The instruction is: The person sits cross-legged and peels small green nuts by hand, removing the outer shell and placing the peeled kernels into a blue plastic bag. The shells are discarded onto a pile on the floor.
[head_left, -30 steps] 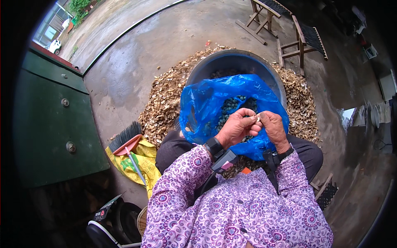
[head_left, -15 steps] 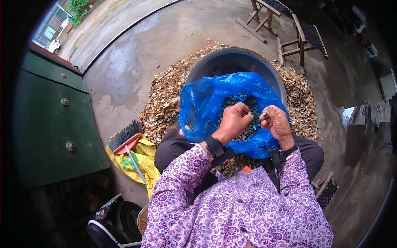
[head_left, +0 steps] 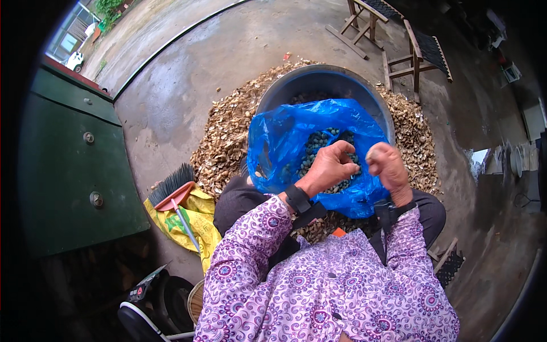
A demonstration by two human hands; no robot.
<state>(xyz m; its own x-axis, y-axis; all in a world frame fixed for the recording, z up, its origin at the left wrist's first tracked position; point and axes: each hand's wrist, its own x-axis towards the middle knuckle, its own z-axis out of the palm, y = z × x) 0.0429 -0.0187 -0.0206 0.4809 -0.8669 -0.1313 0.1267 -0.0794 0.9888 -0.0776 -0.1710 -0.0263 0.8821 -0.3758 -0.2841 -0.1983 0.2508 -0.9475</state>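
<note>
Hands: two, a left hand (head_left: 329, 168) and a right hand (head_left: 390, 168), both over the blue bag, with a small space between them.
Left hand: back up, fingers bent, thumb below them; I cannot tell if it pinches a thing.
Right hand: held up at the right side of the bag, fingers curled in; it is fuzzy, so I cannot tell if it holds something.
Arms: two, in flowery purple sleeves (head_left: 239, 268), both bent and reaching in from the bottom toward the middle.
Wrist bands: one black band (head_left: 297, 199) on the left wrist and one dark band (head_left: 405, 206) on the right.
Blue bag: one (head_left: 276, 142), wide open, lying in the front of the tub and over its edge.
Little round green-gray things: too many to count (head_left: 315, 147), in the bag under the hands.
Tub: one, big and round (head_left: 370, 94).
Shells: a great many tan bits (head_left: 222, 134), heaped on both sides of the tub.
Brush: one, with a pink head (head_left: 176, 196), on one yellow sack (head_left: 196, 214).
Wooden stools: two at the top right (head_left: 417, 60).
Green box: one (head_left: 74, 171), at the left, with two big knobs (head_left: 96, 199) and a smaller one.
</note>
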